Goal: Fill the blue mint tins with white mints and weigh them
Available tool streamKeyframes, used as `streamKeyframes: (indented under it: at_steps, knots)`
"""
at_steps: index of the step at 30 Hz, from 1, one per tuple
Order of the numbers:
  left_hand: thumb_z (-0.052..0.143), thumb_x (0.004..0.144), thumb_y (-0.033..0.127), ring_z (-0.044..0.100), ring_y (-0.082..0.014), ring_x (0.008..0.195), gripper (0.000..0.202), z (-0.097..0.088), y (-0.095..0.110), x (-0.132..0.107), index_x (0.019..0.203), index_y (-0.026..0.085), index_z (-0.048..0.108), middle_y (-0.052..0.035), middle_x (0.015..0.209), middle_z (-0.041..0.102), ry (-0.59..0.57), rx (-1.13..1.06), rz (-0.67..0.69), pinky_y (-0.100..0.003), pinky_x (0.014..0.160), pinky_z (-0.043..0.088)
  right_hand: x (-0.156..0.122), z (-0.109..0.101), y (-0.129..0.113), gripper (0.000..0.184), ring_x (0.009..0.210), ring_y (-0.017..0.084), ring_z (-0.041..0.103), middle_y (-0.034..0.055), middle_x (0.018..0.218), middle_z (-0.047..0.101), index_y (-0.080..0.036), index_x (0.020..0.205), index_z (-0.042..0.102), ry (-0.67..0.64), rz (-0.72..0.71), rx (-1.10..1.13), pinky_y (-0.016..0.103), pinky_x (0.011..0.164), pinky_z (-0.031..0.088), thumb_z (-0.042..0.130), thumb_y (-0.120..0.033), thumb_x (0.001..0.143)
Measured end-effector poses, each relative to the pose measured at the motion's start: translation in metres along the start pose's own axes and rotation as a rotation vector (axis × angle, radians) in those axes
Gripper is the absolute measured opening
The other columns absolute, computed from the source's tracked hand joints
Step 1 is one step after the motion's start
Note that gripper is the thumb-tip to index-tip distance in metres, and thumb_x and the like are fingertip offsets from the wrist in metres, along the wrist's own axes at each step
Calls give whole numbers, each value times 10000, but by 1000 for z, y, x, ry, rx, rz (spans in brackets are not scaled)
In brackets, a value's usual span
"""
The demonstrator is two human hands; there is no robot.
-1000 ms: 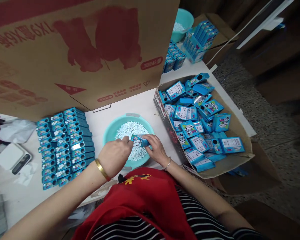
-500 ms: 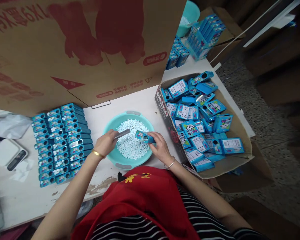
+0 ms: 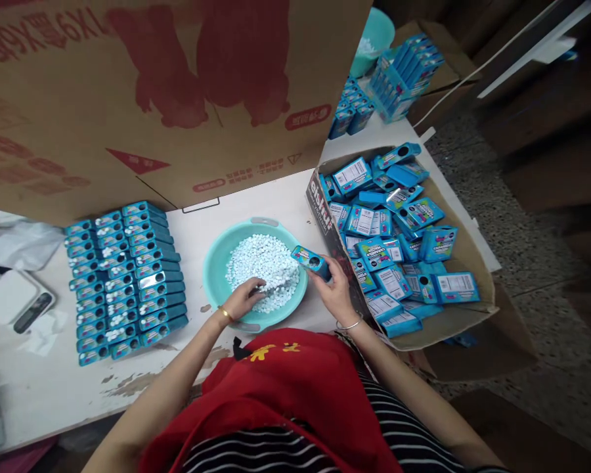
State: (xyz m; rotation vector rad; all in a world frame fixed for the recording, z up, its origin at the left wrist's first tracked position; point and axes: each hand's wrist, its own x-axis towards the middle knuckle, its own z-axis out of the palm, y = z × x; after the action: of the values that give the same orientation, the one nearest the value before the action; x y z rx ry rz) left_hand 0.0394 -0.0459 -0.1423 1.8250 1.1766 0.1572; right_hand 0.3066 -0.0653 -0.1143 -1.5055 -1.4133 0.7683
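A teal bowl (image 3: 211, 276) full of small white pellets (image 3: 263, 259) sits on the white table in front of me. My left hand (image 3: 243, 299) is down in the pellets at the bowl's near side, fingers closed on a slim silvery tray (image 3: 277, 286) that lies partly buried. My right hand (image 3: 333, 292) hovers at the bowl's right rim, pinching a small blue box (image 3: 311, 261) tilted up to the left. A gold bangle is on my left wrist and a thin bracelet on my right.
Rows of blue boxes (image 3: 123, 276) showing pellets lie left of the bowl. An open carton (image 3: 465, 249) heaped with several blue boxes stands at right. A big cardboard sheet (image 3: 152, 98) walls the back. A small scale (image 3: 17, 302) sits far left; another bowl (image 3: 377, 29) and boxes lie behind.
My left hand pulled the silvery tray out of the blue box, then lowered it into the pellets. My right hand carried the box to the right, toward the bowl's rim.
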Motion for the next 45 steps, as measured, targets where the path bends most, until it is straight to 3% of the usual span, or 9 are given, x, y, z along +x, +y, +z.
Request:
streamKeyframes:
  at_steps: [10, 16, 22, 26, 29, 33, 39, 42, 45]
  knots:
    - [459, 919, 242, 601, -179, 904, 226, -103, 101, -25, 1111, 173, 555, -71, 1022, 620, -55, 337, 180, -307, 788, 481, -4, 17, -10, 421, 1124, 256, 546, 109, 1184, 605, -206, 1223, 552, -205, -216, -84, 449, 996, 452, 491, -116, 816]
    - [426, 878, 116, 637, -205, 772, 222, -110, 168, -19, 997, 144, 612, -96, 962, 629, -239, 883, -19, -305, 628, 478, -9, 35, -10, 455, 1159, 260, 532, 109, 1208, 609, -207, 1251, 536, -264, -295, -58, 483, 1038, 425, 483, -110, 809]
    - [393, 870, 53, 637, -217, 763, 266, -118, 197, -30, 994, 144, 610, -89, 893, 611, -249, 977, -3, -319, 627, 493, -9, 43, -8, 428, 1174, 245, 537, 94, 1203, 617, -227, 1243, 537, -266, -245, 24, 489, 1078, 388, 496, -128, 829]
    - [508, 879, 215, 627, -193, 801, 203, -125, 168, -27, 1072, 171, 551, -75, 1020, 587, -168, 765, 33, -313, 678, 508, -11, 47, -7, 437, 1189, 234, 544, 79, 1217, 616, -241, 1258, 525, -282, -218, 110, 496, 1123, 335, 504, -139, 834]
    - [632, 814, 357, 612, -208, 969, 510, -115, 132, -17, 1252, 185, 435, -109, 1233, 519, -99, 541, 133, -320, 790, 514, -12, 57, -11, 427, 1197, 248, 540, 91, 1222, 609, -235, 1256, 527, -299, -196, 146, 483, 1075, 395, 526, -161, 836]
    - [543, 869, 305, 609, -193, 918, 283, -114, 89, 2, 1122, 184, 503, -72, 1076, 583, -144, 521, 182, -300, 762, 500, 0, 73, -29, 352, 1145, 255, 573, 100, 1164, 632, -238, 1234, 547, -347, -179, 150, 441, 984, 473, 559, -229, 882]
    - [475, 889, 376, 576, -158, 817, 231, -192, 8, 34, 1021, 196, 537, -41, 972, 570, 189, 576, 126, -258, 710, 469, 64, 54, -31, 437, 1195, 247, 526, 116, 1255, 585, -232, 1340, 482, -101, -202, -56, 446, 1034, 431, 551, -311, 916]
    - [437, 859, 459, 555, -170, 843, 336, -234, -57, 56, 975, 165, 549, -24, 933, 539, 356, 642, -6, -263, 740, 453, 102, 17, 6, 321, 1121, 233, 552, 115, 1166, 602, -211, 1229, 562, 153, -92, -177, 424, 984, 457, 499, -311, 931]
    - [373, 836, 511, 555, -166, 808, 391, -255, -112, 69, 978, 194, 552, 10, 882, 501, 358, 665, -208, -276, 748, 457, 131, -24, 55, 319, 1026, 246, 565, 130, 1103, 596, -181, 1166, 586, 308, 28, -359, 438, 914, 478, 488, -362, 921]
